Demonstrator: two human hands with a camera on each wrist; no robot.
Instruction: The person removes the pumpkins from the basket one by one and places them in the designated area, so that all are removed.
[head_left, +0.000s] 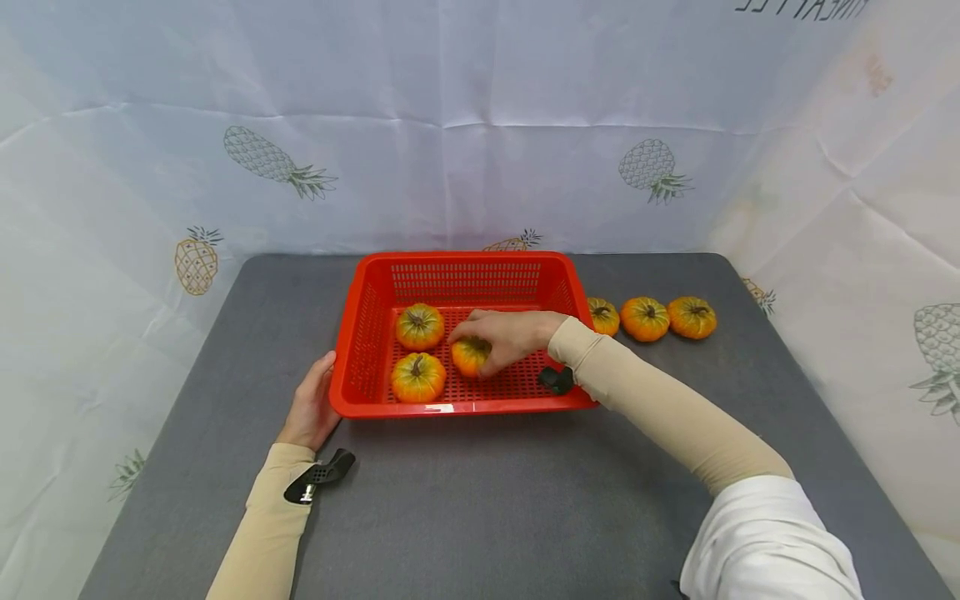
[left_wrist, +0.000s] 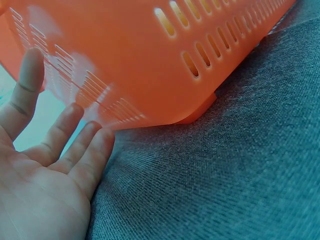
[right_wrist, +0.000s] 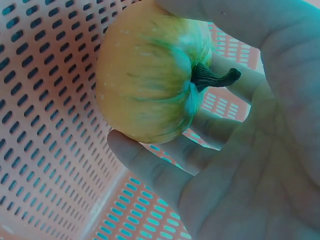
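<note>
My right hand is inside the red plastic basket and grips a small orange pumpkin, thumb on one side and fingers on the other. In the right wrist view this pumpkin shows its dark curved stem turned toward the palm. Two more pumpkins, one farther back and one nearer, sit in the basket's left part. At the basket's left end is my left hand, its extended fingers against the outer wall in the left wrist view.
Right of the basket, three pumpkins stand in a row on the grey table; the leftmost is close by the basket wall, then a middle one and a right one. A pineapple-print cloth hangs behind the table.
</note>
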